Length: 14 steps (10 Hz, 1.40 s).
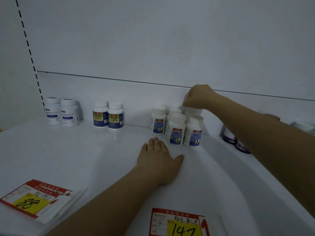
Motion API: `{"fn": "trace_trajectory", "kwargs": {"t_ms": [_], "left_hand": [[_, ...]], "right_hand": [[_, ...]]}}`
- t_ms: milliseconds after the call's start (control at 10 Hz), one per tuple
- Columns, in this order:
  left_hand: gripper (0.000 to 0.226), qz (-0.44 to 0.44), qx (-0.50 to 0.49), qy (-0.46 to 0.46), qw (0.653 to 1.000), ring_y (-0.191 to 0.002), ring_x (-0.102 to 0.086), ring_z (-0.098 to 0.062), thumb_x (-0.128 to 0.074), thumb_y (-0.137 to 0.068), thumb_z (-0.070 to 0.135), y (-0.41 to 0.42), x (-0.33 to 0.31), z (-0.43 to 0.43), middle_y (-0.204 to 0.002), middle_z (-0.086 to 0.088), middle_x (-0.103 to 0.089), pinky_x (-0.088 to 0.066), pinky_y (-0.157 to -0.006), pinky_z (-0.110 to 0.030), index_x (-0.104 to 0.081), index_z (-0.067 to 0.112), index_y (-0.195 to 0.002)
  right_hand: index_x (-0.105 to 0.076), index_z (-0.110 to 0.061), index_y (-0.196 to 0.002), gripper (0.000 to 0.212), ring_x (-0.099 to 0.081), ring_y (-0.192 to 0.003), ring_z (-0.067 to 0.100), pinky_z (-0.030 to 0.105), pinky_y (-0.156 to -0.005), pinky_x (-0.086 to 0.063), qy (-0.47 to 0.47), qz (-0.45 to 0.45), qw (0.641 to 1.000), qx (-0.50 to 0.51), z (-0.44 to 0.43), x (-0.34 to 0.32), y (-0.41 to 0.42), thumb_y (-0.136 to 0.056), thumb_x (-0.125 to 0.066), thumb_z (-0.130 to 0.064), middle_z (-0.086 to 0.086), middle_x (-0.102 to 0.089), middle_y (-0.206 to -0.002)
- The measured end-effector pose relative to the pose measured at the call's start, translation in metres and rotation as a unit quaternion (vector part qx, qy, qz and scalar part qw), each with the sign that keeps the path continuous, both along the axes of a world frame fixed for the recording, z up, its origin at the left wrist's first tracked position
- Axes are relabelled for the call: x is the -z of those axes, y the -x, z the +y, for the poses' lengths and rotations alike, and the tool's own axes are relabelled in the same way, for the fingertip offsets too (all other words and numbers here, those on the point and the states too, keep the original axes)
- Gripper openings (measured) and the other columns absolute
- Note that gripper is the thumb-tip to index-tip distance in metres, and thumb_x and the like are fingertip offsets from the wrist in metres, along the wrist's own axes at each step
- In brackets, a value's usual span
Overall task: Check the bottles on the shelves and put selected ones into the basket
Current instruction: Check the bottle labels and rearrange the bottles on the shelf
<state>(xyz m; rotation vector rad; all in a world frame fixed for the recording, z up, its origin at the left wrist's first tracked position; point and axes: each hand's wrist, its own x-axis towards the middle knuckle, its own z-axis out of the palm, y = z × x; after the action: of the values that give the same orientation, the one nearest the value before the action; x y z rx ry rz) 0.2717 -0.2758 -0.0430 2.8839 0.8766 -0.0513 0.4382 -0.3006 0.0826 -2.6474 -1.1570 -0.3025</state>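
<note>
Head view: the right hand (199, 97) curls its fingers (187, 103) over the cap of the rear bottle (193, 112), at the back of the blue-labelled cluster (177, 132) on the shelf (85, 150). Lifting it carelessly could topple its close-packed neighbours. The left hand (159, 157) lies flat and open, holding nothing, just in front of the cluster.

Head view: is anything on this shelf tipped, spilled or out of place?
Nothing spilled or tipped: the white plastic bottles stand upright. The right hand grips a rear one. The only oddity is a loose stack of red-and-yellow paper price cards lying askew at the front left of the white shelf.
</note>
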Motion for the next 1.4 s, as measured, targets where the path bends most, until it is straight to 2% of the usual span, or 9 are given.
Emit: {"fn": "trace_trajectory", "kwargs": {"t_ms": [100,400,500,600,700,800,900,1200,1400], "left_hand": [[0.082,-0.003,0.000,0.000,1.000,-0.146,0.009,-0.025,-0.010,-0.094,0.062,0.000,0.000,0.000,-0.158,-0.014,0.010,0.004,-0.117,-0.038,0.008,0.003,-0.149],[0.083,-0.012,-0.001,0.014,1.000,-0.146,0.007,-0.025,-0.011,-0.093,0.063,-0.001,0.000,0.002,-0.158,-0.014,0.009,0.003,-0.117,-0.038,0.007,0.003,-0.149],[0.086,-0.021,-0.004,0.038,0.999,-0.146,-0.003,-0.028,-0.020,-0.093,0.064,-0.001,-0.005,0.005,-0.158,-0.016,-0.002,-0.005,-0.119,-0.039,-0.004,0.002,-0.149],[0.066,-0.101,-0.001,0.108,0.989,-0.128,-0.042,-0.026,-0.040,-0.093,0.056,0.003,-0.022,0.005,-0.142,-0.013,-0.043,-0.033,-0.101,-0.030,-0.042,0.007,-0.137],[0.045,-0.233,-0.015,0.184,0.955,-0.103,-0.056,-0.018,-0.055,-0.089,0.048,0.006,-0.047,0.008,-0.120,-0.004,-0.061,-0.040,-0.082,-0.024,-0.057,0.013,-0.118],[0.040,-0.349,-0.018,0.269,0.897,-0.093,-0.050,-0.013,-0.068,-0.082,0.041,0.009,-0.073,0.010,-0.106,0.004,-0.055,-0.036,-0.076,-0.025,-0.048,0.016,-0.106],[0.050,-0.415,0.002,0.376,0.829,-0.097,-0.059,-0.014,-0.077,-0.075,0.031,0.014,-0.089,0.007,-0.111,0.002,-0.061,-0.046,-0.076,-0.026,-0.050,0.010,-0.112],[0.031,-0.451,0.045,0.416,0.788,-0.084,-0.067,-0.007,-0.076,-0.076,0.017,0.029,-0.079,-0.005,-0.098,0.001,-0.072,-0.050,-0.065,-0.015,-0.067,0.015,-0.105],[0.032,-0.430,0.044,0.463,0.774,-0.094,-0.069,-0.018,-0.077,-0.075,0.019,0.029,-0.071,-0.005,-0.100,-0.003,-0.073,-0.052,-0.091,-0.037,-0.068,0.014,-0.105]], "right_hand": [[-0.058,0.000,-0.111,0.037,-0.064,-0.095,0.028,0.032,-0.079,-0.056,0.101,0.109,0.988,0.037,0.001,0.003,0.001,-0.087,-0.066,-0.027,0.014,-0.060,-0.106],[-0.062,-0.005,-0.107,0.029,-0.056,-0.091,0.023,0.029,-0.070,-0.046,0.003,-0.001,1.000,0.016,-0.006,0.005,0.002,-0.085,-0.063,-0.024,0.012,-0.063,-0.110],[-0.060,-0.009,-0.110,0.030,-0.056,-0.099,0.024,0.030,-0.075,-0.047,-0.086,-0.030,0.996,-0.023,-0.016,-0.016,0.012,-0.084,-0.063,-0.024,0.009,-0.060,-0.114],[-0.062,-0.011,-0.108,0.032,-0.052,-0.090,0.019,0.026,-0.070,-0.043,-0.163,-0.048,0.983,-0.063,-0.030,-0.041,0.029,-0.083,-0.065,-0.031,0.008,-0.060,-0.107],[-0.064,-0.011,-0.104,0.033,-0.055,-0.089,0.017,0.024,-0.067,-0.046,-0.209,-0.040,0.972,-0.096,-0.042,-0.061,0.050,-0.083,-0.066,-0.037,0.003,-0.060,-0.102],[-0.065,-0.008,-0.102,0.037,-0.067,-0.086,0.018,0.029,-0.075,-0.058,-0.223,0.014,0.967,-0.125,-0.052,-0.073,0.070,-0.083,-0.067,-0.040,0.004,-0.065,-0.101],[-0.065,-0.007,-0.103,0.042,-0.071,-0.078,0.019,0.029,-0.075,-0.059,-0.200,0.058,0.969,-0.130,-0.059,-0.075,0.084,-0.083,-0.067,-0.044,0.005,-0.069,-0.092],[-0.067,0.002,-0.103,0.056,-0.072,-0.082,0.020,0.024,-0.077,-0.057,-0.171,0.147,0.970,-0.092,-0.063,-0.048,0.085,-0.087,-0.060,-0.051,0.010,-0.073,-0.093],[-0.067,0.002,-0.103,0.043,-0.071,-0.087,0.021,0.021,-0.070,-0.059,-0.209,0.291,0.923,-0.138,-0.071,-0.040,0.079,-0.089,-0.063,-0.038,0.013,-0.071,-0.101]]}}
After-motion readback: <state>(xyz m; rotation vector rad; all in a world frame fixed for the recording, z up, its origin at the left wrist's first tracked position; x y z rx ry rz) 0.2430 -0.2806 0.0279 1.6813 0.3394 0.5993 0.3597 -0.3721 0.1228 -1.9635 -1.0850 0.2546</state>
